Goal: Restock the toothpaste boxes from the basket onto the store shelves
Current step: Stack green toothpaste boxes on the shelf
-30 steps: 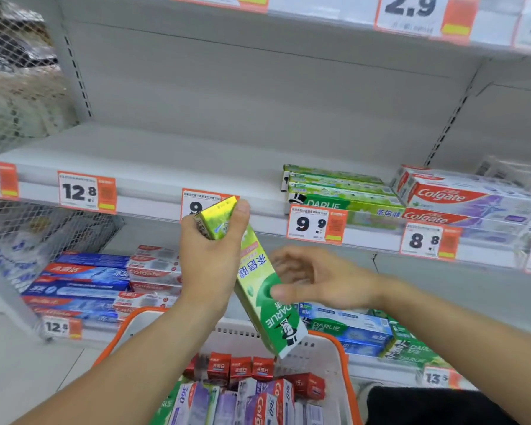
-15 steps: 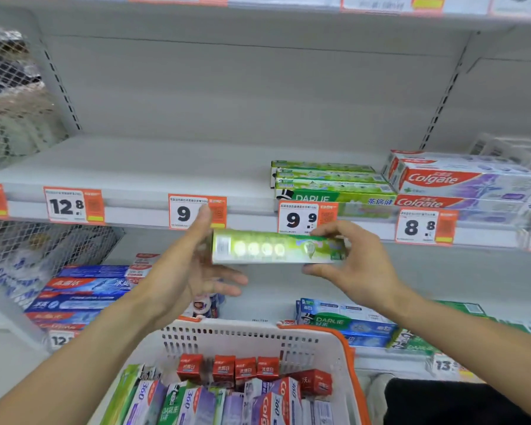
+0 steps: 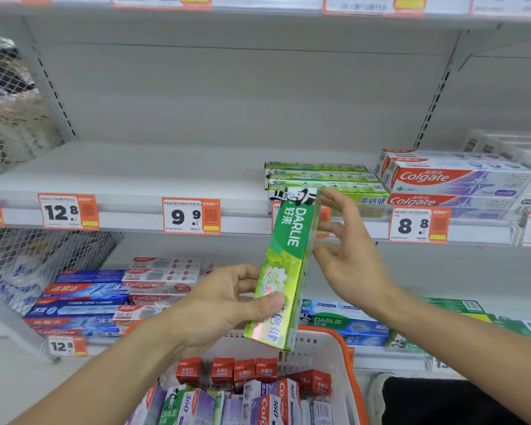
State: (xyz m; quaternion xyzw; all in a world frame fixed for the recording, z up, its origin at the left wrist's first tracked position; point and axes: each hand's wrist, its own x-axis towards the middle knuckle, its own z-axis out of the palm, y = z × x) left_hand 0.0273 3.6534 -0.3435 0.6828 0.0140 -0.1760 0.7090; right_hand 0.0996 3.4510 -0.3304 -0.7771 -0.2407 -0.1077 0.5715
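**Green Darlie box held up before the middle shelf**

The grey middle shelf carries a stack of green boxes beside Colgate packs, above orange price tags. Below, the white basket with its orange rim holds red, purple and green cartons. The green Darlie box stands nearly upright over the basket, its top at shelf-edge height. The left hand pinches its lower part, thumb across the front. The right hand has fingers spread, touching the box's upper right edge.
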